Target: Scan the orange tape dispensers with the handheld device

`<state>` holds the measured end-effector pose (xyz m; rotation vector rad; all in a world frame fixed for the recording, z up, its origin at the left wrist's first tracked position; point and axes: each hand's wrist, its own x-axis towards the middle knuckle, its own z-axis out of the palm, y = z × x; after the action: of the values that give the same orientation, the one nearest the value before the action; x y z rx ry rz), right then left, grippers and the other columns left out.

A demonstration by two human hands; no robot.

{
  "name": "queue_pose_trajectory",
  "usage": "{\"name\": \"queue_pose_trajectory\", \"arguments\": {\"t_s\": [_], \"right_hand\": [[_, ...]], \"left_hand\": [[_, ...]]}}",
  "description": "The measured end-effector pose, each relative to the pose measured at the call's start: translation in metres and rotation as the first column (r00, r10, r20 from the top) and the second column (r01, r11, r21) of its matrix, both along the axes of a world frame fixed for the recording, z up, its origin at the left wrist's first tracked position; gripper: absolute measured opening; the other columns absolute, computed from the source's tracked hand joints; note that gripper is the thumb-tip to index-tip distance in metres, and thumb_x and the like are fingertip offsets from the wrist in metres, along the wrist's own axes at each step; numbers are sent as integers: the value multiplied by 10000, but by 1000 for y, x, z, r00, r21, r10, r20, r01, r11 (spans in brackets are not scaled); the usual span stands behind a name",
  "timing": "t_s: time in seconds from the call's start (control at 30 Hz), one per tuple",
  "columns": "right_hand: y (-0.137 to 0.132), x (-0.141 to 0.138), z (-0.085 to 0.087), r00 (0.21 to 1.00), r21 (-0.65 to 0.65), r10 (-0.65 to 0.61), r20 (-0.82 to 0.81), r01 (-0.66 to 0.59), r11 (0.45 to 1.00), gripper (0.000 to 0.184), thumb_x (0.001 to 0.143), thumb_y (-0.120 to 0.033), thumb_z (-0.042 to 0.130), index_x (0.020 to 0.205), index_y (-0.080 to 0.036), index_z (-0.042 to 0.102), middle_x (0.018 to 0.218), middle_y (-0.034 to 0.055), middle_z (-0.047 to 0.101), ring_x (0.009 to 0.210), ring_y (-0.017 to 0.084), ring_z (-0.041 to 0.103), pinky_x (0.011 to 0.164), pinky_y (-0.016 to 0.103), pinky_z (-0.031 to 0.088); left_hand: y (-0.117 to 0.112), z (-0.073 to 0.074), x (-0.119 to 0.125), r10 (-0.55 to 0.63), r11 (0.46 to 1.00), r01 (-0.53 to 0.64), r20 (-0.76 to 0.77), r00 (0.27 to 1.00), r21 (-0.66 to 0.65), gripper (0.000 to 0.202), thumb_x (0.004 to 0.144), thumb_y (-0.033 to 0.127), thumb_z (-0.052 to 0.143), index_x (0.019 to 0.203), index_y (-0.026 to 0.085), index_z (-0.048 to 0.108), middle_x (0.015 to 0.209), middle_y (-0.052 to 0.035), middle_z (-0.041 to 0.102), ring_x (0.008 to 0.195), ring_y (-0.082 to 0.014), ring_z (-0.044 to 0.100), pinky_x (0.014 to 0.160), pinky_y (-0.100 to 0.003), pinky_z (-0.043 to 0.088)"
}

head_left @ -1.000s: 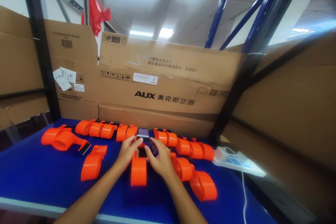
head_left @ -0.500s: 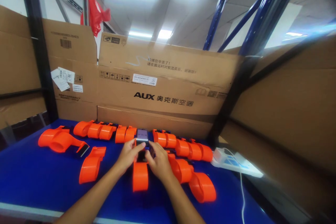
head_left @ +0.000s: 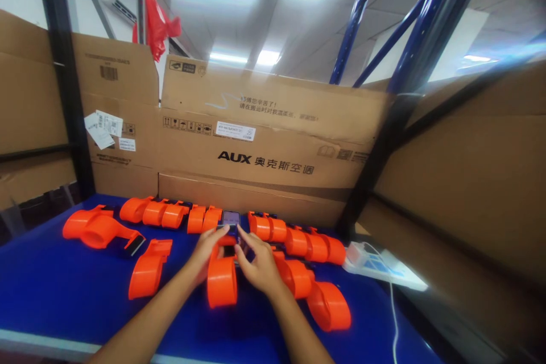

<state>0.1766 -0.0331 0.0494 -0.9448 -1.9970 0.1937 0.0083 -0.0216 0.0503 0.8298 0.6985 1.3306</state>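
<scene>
Both hands are at an orange tape dispenser [head_left: 222, 283] in the middle of the blue tabletop, its round body toward me and its dark head end pointing away. My left hand [head_left: 205, 255] is closed around the dispenser's left side, thumb on top near the head. From the right, my right hand [head_left: 258, 261] pinches the dark head end with thumb and forefinger. Fingers partly hide the head. Just beyond them stands a phone [head_left: 231, 218] with a lit screen. Another orange dispenser [head_left: 295, 277] lies right beside my right hand.
Several orange dispensers [head_left: 174, 216] line the back of the blue table [head_left: 77, 301]. One dispenser [head_left: 149, 268] lies at left, another [head_left: 329, 305] at front right. A white power strip [head_left: 386, 270] with a cable sits at right. Cardboard walls [head_left: 264, 182] and rack posts [head_left: 63, 79] enclose the table.
The held dispenser's round body has shifted slightly left and tilted. My left thumb has moved left along the head end, and my right fingers have closed in at its tip.
</scene>
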Motion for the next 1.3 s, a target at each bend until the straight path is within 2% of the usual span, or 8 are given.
{"name": "queue_pose_trajectory", "arguments": {"t_s": [0.13,0.33,0.53,0.83,0.97,1.07,1.2,1.3], "right_hand": [[3,1,-6,999,71,-12,52,8,997,557,907,-187,506,1461,-199,452,807,38,635,716,175,602,691,291,528],[4,-3,-18,987,143,-108,119,91,986,629,873,-137,493,1494,-166,391,797,53,635,712,195,610,699,318,547],[2,-9,-24,975,186,-173,142,146,972,655,829,-86,510,1475,-125,410,839,87,666,742,212,627,720,327,559],[3,-11,-25,968,277,-201,151,153,948,627,821,-67,528,1442,-103,449,826,89,676,734,217,648,704,326,579],[4,-6,-20,982,242,-131,134,95,966,570,866,-124,521,1433,-146,466,860,88,677,773,218,659,716,328,582],[4,0,-14,994,184,-50,93,33,982,466,907,-202,541,1373,-182,531,892,82,691,768,197,671,707,307,580],[3,2,-10,997,101,-66,29,62,993,343,909,-290,591,1236,-190,623,935,88,711,732,187,673,670,293,571],[0,-1,-9,996,59,-84,13,84,995,307,881,-257,596,1177,-184,641,924,83,716,707,184,665,648,287,557]], "left_hand": [[0,2,0,-9,998,11,30,1000,-58,266,733,354,811,818,125,704,593,-20,670,391,-72,516,368,-171,333],[1,-3,2,-13,1000,13,-10,1000,-25,279,710,333,836,855,129,712,640,-24,695,408,-73,531,368,-168,342],[-2,-2,1,-52,999,53,-20,998,9,277,715,314,835,880,120,727,701,-43,722,489,-97,601,421,-175,401],[-5,1,0,-73,997,74,-45,996,25,300,714,342,829,889,120,730,740,-55,736,560,-120,638,502,-194,456],[-4,0,-2,-35,998,38,-65,997,44,285,715,356,823,857,131,722,603,-14,674,522,-116,608,483,-194,428],[-1,-3,-4,1,998,6,-108,994,63,306,727,402,804,839,133,713,541,11,623,435,-87,522,422,-191,355],[3,-8,-5,30,990,3,-242,970,138,360,764,486,750,808,133,698,477,49,536,349,-53,373,373,-202,257],[3,-10,-5,38,974,31,-300,953,223,357,785,490,728,808,136,698,467,59,506,357,-52,362,392,-205,262]]}}
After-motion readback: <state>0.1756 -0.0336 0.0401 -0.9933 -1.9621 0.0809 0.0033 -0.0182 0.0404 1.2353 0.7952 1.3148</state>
